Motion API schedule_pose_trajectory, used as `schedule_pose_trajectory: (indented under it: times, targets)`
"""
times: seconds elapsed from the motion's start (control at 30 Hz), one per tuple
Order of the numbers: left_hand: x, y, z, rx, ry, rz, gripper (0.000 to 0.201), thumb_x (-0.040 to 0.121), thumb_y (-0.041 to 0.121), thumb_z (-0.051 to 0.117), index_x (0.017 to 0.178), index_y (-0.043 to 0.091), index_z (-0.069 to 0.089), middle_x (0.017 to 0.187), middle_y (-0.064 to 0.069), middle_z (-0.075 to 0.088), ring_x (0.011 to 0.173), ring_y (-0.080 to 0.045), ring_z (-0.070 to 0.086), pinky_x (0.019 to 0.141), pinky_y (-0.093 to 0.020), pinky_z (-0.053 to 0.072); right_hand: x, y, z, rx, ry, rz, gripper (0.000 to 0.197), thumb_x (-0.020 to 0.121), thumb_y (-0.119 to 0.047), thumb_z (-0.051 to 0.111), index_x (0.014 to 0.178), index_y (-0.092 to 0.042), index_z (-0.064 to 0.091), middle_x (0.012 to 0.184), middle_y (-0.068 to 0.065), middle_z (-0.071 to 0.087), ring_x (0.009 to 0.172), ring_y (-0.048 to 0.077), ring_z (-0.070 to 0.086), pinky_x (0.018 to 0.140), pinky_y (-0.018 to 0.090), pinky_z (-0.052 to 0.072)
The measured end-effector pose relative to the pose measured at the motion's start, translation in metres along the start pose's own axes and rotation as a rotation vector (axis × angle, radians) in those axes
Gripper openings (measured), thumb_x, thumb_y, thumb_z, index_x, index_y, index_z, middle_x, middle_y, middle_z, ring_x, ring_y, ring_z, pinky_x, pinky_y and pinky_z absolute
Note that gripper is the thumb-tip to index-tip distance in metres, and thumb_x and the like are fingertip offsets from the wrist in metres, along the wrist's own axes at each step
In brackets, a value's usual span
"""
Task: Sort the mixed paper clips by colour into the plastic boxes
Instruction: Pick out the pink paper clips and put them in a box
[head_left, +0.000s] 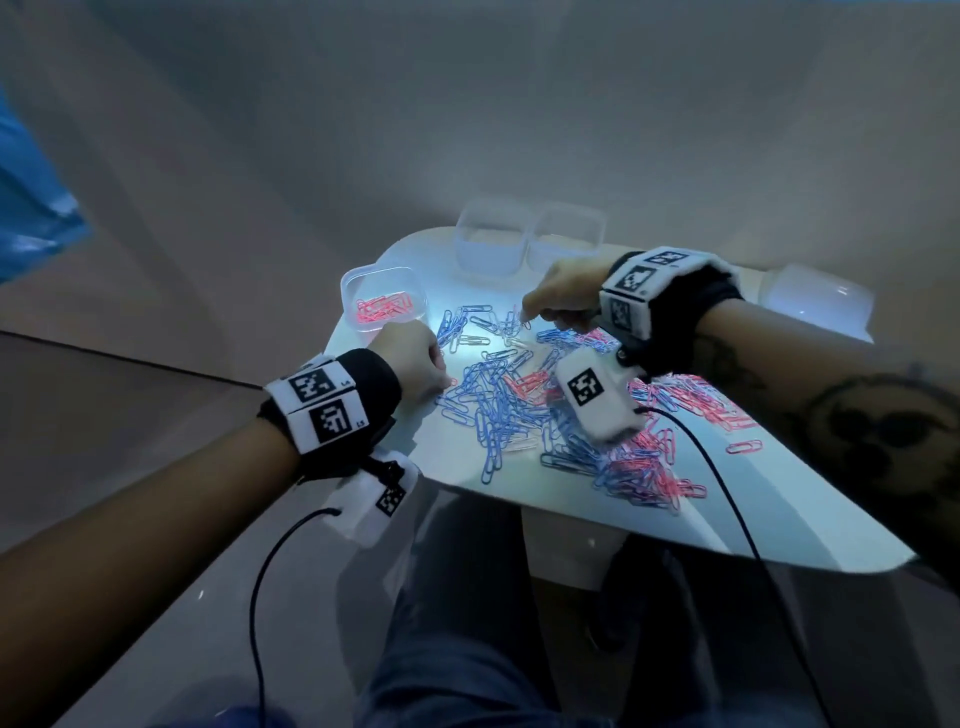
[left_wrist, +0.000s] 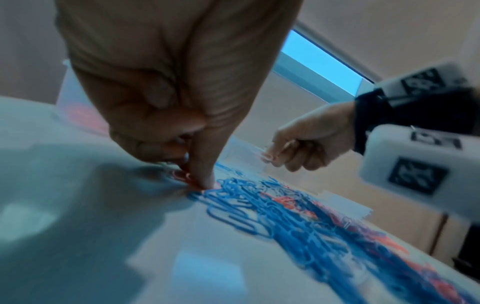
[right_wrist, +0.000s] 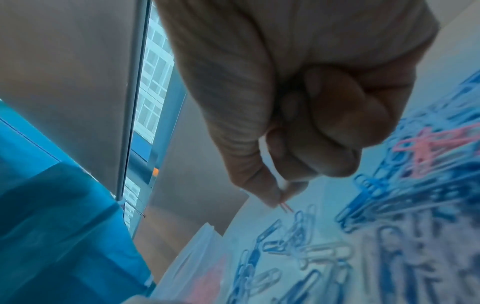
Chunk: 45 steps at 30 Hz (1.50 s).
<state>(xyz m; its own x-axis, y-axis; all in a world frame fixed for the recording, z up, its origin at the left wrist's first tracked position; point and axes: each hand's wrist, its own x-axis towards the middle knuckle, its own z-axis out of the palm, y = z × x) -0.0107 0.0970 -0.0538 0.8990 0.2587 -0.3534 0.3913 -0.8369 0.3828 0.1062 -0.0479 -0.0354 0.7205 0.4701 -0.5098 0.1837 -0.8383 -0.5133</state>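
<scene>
My left hand (head_left: 415, 358) is at the left edge of the scattered heap of blue, red and white wire paper clips (head_left: 524, 405) on the white surface (head_left: 753, 499), its fingers (left_wrist: 202, 172) curled together and pressing down on a red clip (left_wrist: 182, 175). My right hand (head_left: 563, 291), at the far side of the heap, pinches a thin red clip (right_wrist: 287, 207) between thumb and forefinger. The clear plastic box holding red clips (head_left: 382, 304) stands far left; two more clear boxes (head_left: 530, 239) stand behind.
</scene>
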Motion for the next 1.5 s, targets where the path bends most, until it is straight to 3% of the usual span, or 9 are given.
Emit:
schedule_pose_trajectory:
  times: [0.2,0.47,0.57,0.67,0.77,0.9,1.2,1.37,1.5]
  targets:
    - [-0.004,0.007,0.003,0.014,-0.027,0.010,0.037,0.091,0.017,0.055,0.058,0.015,0.039,0.060,-0.001,0.042,0.056,-0.015,0.039,0.050,-0.020,0.028,-0.008,0.017,-0.001,0.018,-0.030,0.011,0.039,0.085,-0.016,0.063,0.051,-0.011,0.043,0.043,0.002,0.044,0.047,0.016,0.034,0.049,0.025,0.025]
    - [-0.003,0.029,0.003,-0.723,-0.018,-0.050,0.020,0.087,0.004,0.062,0.073,0.012,0.050,0.064,-0.007,0.053,0.042,-0.007,0.048,0.036,-0.010,0.039,-0.023,0.018,0.001,-0.036,0.066,-0.001,0.023,0.087,-0.021,0.062,0.074,-0.003,0.059,0.071,0.009,0.057,0.059,0.017,0.045,0.056,0.026,0.037]
    - [0.005,0.028,0.006,-0.605,0.040,-0.067,0.018,0.084,0.005,0.066,0.075,0.013,0.052,0.061,-0.008,0.055,0.037,-0.006,0.048,0.035,-0.012,0.040,-0.017,0.005,0.009,-0.148,0.100,-0.025,0.035,0.084,-0.031,0.066,0.097,0.002,0.064,0.087,0.008,0.061,0.077,0.018,0.052,0.063,0.024,0.042]
    - [0.008,0.025,0.005,-0.531,0.079,-0.036,0.019,0.084,0.005,0.066,0.070,0.012,0.055,0.062,-0.007,0.055,0.048,-0.012,0.051,0.036,-0.012,0.041,-0.013,-0.008,0.015,-0.264,0.081,-0.051,0.031,0.085,-0.032,0.064,0.072,-0.005,0.059,0.070,0.004,0.055,0.061,0.015,0.052,0.050,0.023,0.034]
    - [0.007,0.023,0.002,-0.543,0.040,0.002,0.018,0.085,0.003,0.065,0.069,0.009,0.058,0.063,-0.007,0.056,0.055,-0.015,0.052,0.042,-0.013,0.046,-0.018,-0.004,0.016,-0.320,0.053,-0.114,0.023,0.089,-0.020,0.058,0.104,-0.005,0.065,0.070,-0.001,0.047,0.092,0.021,0.062,0.061,0.022,0.041]
    - [0.003,0.029,0.006,-0.322,0.003,0.166,0.010,0.083,0.004,0.065,0.076,0.010,0.061,0.073,-0.005,0.059,0.060,-0.013,0.054,0.049,-0.018,0.050,-0.017,-0.002,0.007,-0.140,0.046,-0.114,0.028,0.092,-0.018,0.053,0.064,-0.017,0.051,0.063,-0.008,0.043,0.059,0.012,0.048,0.043,0.006,0.036]
    - [0.009,0.047,0.008,0.424,-0.059,0.615,0.010,0.078,0.010,0.067,0.084,0.017,0.070,0.091,-0.001,0.067,0.089,-0.020,0.058,0.079,-0.034,0.049,-0.046,0.044,-0.015,0.728,-0.123,0.127,0.024,0.093,-0.009,0.029,0.070,-0.011,0.035,0.041,0.000,0.045,0.023,0.002,0.024,0.023,0.011,0.015]
    - [0.010,0.047,0.008,0.352,-0.020,0.660,0.009,0.078,0.004,0.063,0.081,0.011,0.067,0.073,0.001,0.063,0.073,-0.015,0.052,0.073,-0.033,0.049,-0.055,0.034,-0.004,0.216,-0.011,-0.059,0.019,0.095,-0.008,0.038,0.080,-0.014,0.048,0.057,-0.001,0.038,0.043,0.010,0.030,0.028,0.013,0.022]
    - [0.014,0.030,0.004,0.073,0.025,0.623,0.011,0.075,-0.002,0.066,0.072,0.008,0.064,0.067,-0.003,0.066,0.057,0.003,0.053,0.065,-0.022,0.048,-0.052,0.015,0.007,-0.520,0.090,-0.275,0.019,0.090,-0.026,0.058,0.103,-0.014,0.066,0.081,0.000,0.056,0.078,0.017,0.050,0.056,0.021,0.034]
